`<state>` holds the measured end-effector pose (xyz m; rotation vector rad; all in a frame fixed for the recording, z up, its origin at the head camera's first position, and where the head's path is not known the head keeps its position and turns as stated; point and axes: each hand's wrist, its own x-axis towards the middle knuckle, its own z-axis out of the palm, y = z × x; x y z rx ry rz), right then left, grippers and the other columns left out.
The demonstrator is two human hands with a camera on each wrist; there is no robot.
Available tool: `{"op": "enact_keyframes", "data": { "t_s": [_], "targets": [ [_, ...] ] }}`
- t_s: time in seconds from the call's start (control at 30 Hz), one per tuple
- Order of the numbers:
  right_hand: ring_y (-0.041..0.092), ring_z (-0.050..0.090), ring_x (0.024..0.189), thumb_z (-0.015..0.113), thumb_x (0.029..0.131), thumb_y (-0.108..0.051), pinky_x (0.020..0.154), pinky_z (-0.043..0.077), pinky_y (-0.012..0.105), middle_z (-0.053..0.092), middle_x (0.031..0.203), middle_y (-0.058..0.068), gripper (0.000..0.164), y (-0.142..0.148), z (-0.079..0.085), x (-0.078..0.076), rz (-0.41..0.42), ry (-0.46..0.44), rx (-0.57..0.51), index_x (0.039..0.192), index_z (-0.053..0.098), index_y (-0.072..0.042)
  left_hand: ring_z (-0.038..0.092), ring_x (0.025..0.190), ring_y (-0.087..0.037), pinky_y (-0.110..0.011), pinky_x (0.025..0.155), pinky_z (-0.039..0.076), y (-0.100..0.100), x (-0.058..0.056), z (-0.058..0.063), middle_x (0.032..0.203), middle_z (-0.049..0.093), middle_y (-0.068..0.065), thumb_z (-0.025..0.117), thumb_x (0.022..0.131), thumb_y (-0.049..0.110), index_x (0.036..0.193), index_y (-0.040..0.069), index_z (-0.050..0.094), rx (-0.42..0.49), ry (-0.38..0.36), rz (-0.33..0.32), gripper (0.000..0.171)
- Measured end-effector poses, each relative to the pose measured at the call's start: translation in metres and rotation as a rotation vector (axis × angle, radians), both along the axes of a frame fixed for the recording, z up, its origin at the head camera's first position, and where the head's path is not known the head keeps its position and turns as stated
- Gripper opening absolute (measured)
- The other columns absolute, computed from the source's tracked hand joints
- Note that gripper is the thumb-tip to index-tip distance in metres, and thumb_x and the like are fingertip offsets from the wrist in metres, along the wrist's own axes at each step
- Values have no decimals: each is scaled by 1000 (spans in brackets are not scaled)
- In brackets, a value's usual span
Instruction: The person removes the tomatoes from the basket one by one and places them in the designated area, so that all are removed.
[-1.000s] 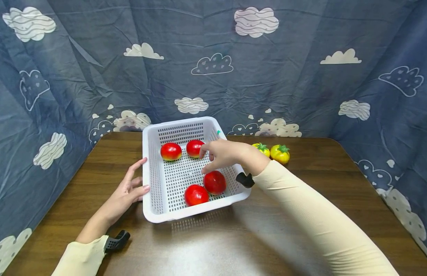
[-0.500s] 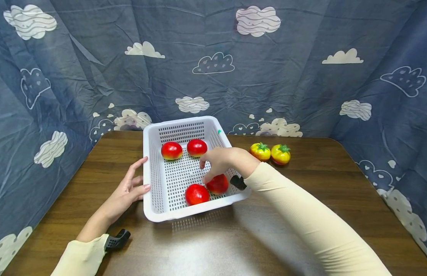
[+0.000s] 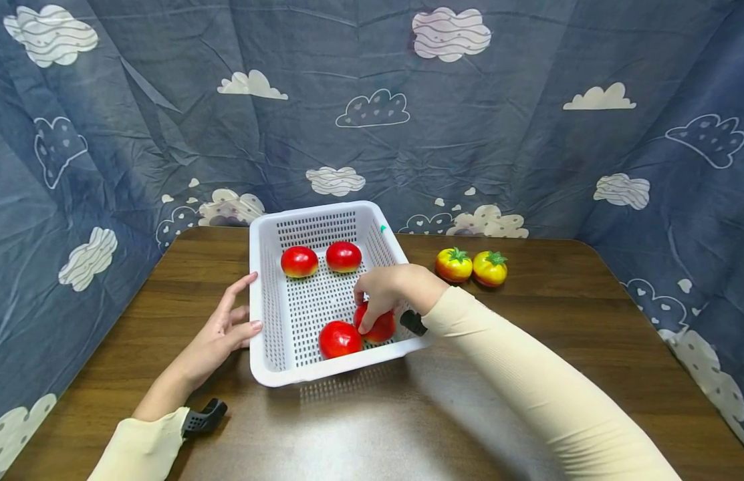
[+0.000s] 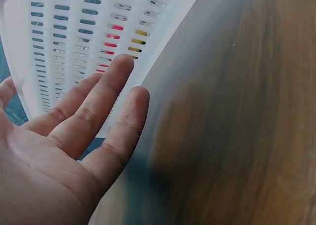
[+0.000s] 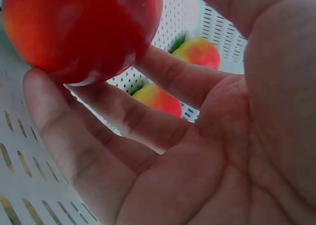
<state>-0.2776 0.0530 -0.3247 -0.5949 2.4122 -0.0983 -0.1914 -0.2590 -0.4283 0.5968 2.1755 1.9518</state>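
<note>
A white perforated plastic basket [image 3: 269,375] holds red tomatoes with yellow undersides. My right hand [image 3: 386,290] reaches inside and grips the front right tomato [image 3: 380,327], thumb on its near side. In the right wrist view the fingers curl under this tomato [image 5: 89,32]. Beside it lies another tomato [image 3: 340,339]; a back left tomato [image 3: 299,261] and a back right tomato [image 3: 344,256] sit farther in. My left hand [image 3: 218,334] rests its fingertips against the basket's left side, fingers extended. The left wrist view shows these fingers [image 4: 116,82] by the slotted wall.
Two yellow-and-red tomatoes with green leafy tops, a left one [image 3: 453,264] and a right one [image 3: 490,268], stand on the wooden table [image 3: 558,321] right of the basket. A blue cloud-patterned curtain [image 3: 372,147] hangs behind the table.
My right hand has moved down and taken hold of the front right tomato. The tomato beside it has shifted slightly left. My left hand stays at the basket.
</note>
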Motion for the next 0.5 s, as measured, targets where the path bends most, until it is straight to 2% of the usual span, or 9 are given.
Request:
{"op": "enact_keyframes", "data": {
  "t_s": [0.1, 0.17, 0.33, 0.5],
  "targets": [
    [18, 61, 97, 88, 89, -35, 77, 58, 29, 65, 108, 6, 38, 1, 0, -2, 13, -8, -26, 116, 70, -16, 74, 110, -15, -35, 89, 65, 0, 0, 0, 144, 48, -38, 53, 109, 3, 172, 29, 10, 4, 3, -5, 80],
    [18, 62, 98, 87, 89, -33, 79, 59, 29, 65, 110, 6, 37, 1, -1, -4, 13, -37, -68, 116, 68, -16, 74, 110, -15, -35, 90, 65, 0, -1, 0, 143, 49, -37, 53, 109, 3, 172, 29, 10, 4, 4, -6, 80],
    [19, 64, 102, 84, 91, -25, 90, 65, 39, 63, 119, 9, 39, 3, -7, -10, -29, -150, -193, 123, 63, -13, 74, 110, -14, -34, 90, 64, 0, 0, 1, 145, 45, -42, 52, 109, 4, 172, 29, 10, -1, -3, -2, 80],
    [17, 63, 101, 80, 90, -23, 88, 64, 34, 65, 117, 7, 41, 6, -11, -14, -5, -141, -209, 128, 68, -13, 74, 111, -14, -34, 90, 64, 0, 0, 1, 147, 44, -43, 52, 109, 5, 172, 30, 9, -3, -9, 1, 80]
  ]
}}
